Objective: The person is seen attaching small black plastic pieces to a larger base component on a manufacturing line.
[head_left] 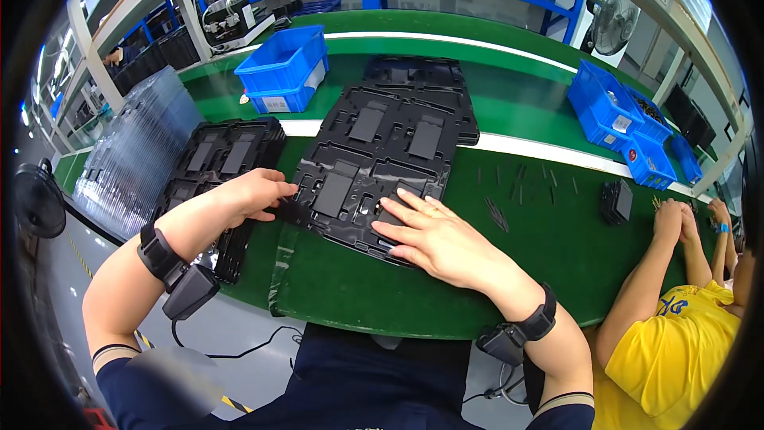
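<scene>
A black plastic tray (362, 163) with moulded pockets lies on the green table in front of me, and flat dark rectangular pieces (338, 193) sit in its pockets. My right hand (442, 243) rests open on the tray's near right part, fingers spread over a pocket. At the tray's near left edge is my left hand (259, 193), its fingers curled in beside a dark blurred shape. What that hand grips, if anything, cannot be made out. Partly under my left forearm stands a stack of similar black trays (227, 151).
Another black tray (422, 72) lies behind. Clear trays (139, 147) are stacked at left, near a blue bin (286, 68). Thin dark strips (519, 183) and a small black stack (615, 201) lie to the right. Blue bins (609, 107) and a person in yellow (676, 342) are further right.
</scene>
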The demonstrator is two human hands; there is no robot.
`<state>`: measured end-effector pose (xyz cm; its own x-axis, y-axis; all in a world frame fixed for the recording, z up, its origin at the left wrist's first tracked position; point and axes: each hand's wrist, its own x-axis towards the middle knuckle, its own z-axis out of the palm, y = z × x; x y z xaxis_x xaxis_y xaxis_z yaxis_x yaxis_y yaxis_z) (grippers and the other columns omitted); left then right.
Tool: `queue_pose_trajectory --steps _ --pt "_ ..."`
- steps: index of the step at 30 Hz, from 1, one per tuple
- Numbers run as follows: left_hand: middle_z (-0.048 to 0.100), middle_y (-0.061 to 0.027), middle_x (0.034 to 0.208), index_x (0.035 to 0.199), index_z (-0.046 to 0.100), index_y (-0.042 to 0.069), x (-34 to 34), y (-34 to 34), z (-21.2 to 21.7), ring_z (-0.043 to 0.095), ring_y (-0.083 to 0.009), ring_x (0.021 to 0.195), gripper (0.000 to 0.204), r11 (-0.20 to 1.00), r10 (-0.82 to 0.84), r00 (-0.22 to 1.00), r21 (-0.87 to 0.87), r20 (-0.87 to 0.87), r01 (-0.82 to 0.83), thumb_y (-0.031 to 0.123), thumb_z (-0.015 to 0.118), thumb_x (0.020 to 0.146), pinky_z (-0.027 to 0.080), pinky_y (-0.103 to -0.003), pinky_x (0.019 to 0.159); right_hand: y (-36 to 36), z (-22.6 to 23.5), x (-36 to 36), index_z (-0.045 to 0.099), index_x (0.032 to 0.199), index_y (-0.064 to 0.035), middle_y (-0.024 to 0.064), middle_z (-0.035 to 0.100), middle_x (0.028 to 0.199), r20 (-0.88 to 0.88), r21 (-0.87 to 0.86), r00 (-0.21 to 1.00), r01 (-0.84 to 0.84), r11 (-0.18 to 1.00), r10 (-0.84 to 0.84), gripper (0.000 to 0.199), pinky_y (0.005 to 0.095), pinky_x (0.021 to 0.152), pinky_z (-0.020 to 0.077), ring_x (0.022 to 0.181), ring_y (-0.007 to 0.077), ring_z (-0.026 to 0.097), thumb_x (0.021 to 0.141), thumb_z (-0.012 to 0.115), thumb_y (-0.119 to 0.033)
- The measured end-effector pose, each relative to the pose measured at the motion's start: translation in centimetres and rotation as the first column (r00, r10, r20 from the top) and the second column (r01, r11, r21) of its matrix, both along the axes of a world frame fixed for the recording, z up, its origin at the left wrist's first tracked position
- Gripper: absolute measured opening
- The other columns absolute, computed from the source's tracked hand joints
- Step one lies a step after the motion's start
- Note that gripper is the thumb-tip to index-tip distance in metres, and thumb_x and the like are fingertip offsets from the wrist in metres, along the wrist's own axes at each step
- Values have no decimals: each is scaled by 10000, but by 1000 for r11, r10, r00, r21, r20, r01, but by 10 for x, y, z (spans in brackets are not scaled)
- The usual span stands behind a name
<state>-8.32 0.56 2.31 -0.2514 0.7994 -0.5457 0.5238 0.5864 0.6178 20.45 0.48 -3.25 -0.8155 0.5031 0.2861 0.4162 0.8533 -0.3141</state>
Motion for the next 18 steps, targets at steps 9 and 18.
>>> queue_pose_trajectory --steps 9,18 --pt "453 -119 1144 1191 472 35 -5 15 -1 442 -229 1070 477 997 67 995 -37 68 -64 293 610 814 403 -406 911 4 0 -4 641 1032 -122 115 520 1214 -139 62 981 144 988 -134 349 383 982 354 1167 282 443 754 647 -334" --pt "447 -131 1188 1247 414 39 -2 20 -3 430 -245 1120 563 998 40 999 -48 27 -39 285 640 793 385 -421 929 -7 1 -20 634 1017 -79 137 552 1165 -84 110 959 280 954 -272 313 410 1001 330 1147 274 476 747 642 -235"
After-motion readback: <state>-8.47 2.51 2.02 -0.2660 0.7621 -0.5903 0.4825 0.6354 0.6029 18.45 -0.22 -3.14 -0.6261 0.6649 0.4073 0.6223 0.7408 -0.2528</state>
